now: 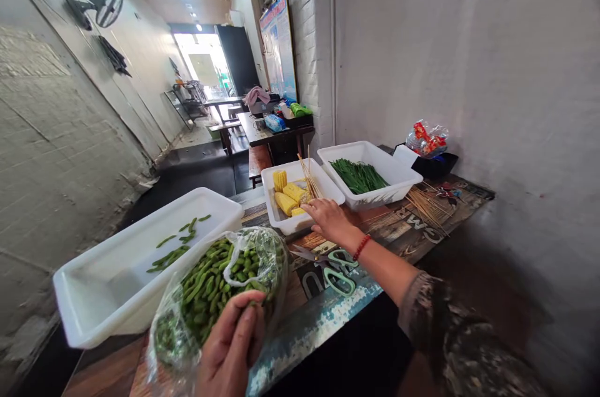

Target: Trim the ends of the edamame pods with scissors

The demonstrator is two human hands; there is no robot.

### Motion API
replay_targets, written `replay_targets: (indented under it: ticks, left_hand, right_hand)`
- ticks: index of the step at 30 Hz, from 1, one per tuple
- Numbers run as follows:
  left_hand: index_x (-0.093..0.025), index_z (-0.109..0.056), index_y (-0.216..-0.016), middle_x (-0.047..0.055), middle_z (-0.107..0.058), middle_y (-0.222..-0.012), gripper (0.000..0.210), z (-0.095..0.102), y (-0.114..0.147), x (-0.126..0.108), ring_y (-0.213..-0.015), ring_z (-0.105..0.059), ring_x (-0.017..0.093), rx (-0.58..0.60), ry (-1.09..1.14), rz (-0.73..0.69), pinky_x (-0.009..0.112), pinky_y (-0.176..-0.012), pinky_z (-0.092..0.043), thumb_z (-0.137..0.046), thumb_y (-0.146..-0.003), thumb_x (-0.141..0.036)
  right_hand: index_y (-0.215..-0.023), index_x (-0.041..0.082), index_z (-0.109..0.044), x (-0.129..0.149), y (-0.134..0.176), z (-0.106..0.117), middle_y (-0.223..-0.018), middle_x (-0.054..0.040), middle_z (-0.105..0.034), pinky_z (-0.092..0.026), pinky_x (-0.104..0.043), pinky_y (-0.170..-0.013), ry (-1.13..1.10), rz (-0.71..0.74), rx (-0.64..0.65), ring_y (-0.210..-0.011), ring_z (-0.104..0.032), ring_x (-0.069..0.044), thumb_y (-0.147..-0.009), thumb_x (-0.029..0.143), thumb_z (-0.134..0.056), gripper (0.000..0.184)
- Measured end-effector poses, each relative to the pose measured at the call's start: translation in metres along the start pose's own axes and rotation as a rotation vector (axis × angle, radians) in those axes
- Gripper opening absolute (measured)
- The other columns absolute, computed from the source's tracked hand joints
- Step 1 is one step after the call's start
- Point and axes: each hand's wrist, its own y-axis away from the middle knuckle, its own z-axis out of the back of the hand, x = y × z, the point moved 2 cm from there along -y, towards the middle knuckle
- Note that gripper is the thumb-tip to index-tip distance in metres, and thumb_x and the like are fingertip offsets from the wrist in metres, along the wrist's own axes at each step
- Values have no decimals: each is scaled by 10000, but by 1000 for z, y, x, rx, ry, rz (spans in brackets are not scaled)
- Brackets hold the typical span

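My left hand (229, 344) is closed, thumb against the bent fingers, at the near side of a clear plastic bag (276, 247). What it pinches is hidden. Green edamame pods (206, 284) fill the bag. Fingers stretched out, my right hand (332, 222) reaches over the near right rim of a small white tray (276, 225). In that tray lie several yellow corn pieces (287, 203), and thin wooden skewers (307, 178) lean at its right side. Below my right wrist, green-handled scissors (340, 281) lie on the wooden table (300, 322).
At left stands a long white tub (126, 297) with a few edamame pods. Another white tub (403, 178) holds green chives (359, 177). Loose skewers (429, 209) lie to the right, before a black container (434, 165). A grey wall (469, 72) bounds the right side.
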Motion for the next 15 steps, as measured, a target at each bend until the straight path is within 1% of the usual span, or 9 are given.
replay_targets:
  ticks: [2, 3, 5, 7, 9, 12, 15]
  left_hand:
    - [-200, -677, -915, -36, -444, -618, 479, -12, 0, 13, -552, -407, 95, 108, 20, 119, 179, -496, -393, -774, -639, -579]
    - [-205, -672, -927, -35, -445, -641, 470, -15, 0, 19, -571, -403, 92, 138, 26, 160, 171, -515, -393, -762, -658, -579]
    - [-208, -664, -941, -37, -427, -658, 462, -17, -2, 30, -582, -376, 87, 155, 14, 184, 159, -518, -367, -733, -690, -589]
    - [-209, -656, -944, -44, -389, -639, 471, -17, -4, 37, -566, -335, 86, 181, -11, 179, 157, -493, -324, -711, -701, -609]
    - [-211, -646, -950, -48, -364, -630, 468, -17, -5, 41, -558, -309, 88, 207, -37, 162, 164, -483, -291, -692, -720, -615]
    - [-211, -640, -964, -47, -343, -637, 435, -18, -4, 38, -567, -295, 92, 213, -76, 135, 175, -495, -271, -653, -769, -600]
    - [-206, -641, -970, -44, -340, -641, 422, -19, -3, 36, -576, -302, 97, 202, -104, 112, 186, -505, -270, -636, -789, -587]
  right_hand:
    - [-1150, 164, -611, -4, -15, -13, -1116, -112, -668, -446, -353, -866, 18, -6, 31, -1043, -610, -250, -822, 205, -720, 349]
    - [-1082, 155, -628, -6, -20, -19, -1051, -109, -682, -448, -346, -830, 24, -6, 40, -986, -625, -244, -842, 200, -693, 253]
    - [-1013, 147, -633, -7, -25, -27, -993, -109, -689, -438, -337, -789, 31, 5, 42, -940, -629, -237, -891, 182, -618, 127]
    - [-984, 151, -632, -9, -28, -31, -980, -105, -688, -424, -331, -779, 29, 29, 32, -933, -624, -230, -922, 163, -562, 95]
    - [-962, 157, -633, -11, -30, -30, -983, -96, -685, -411, -328, -783, 22, 60, 15, -938, -617, -227, -923, 158, -561, 82]
    - [-953, 154, -630, -17, -37, -20, -996, -92, -680, -398, -331, -788, 11, 96, -18, -942, -606, -231, -901, 174, -613, 59]
    - [-951, 156, -627, -21, -45, -5, -1002, -85, -676, -390, -328, -796, -3, 140, -49, -943, -596, -226, -867, 206, -681, 112]
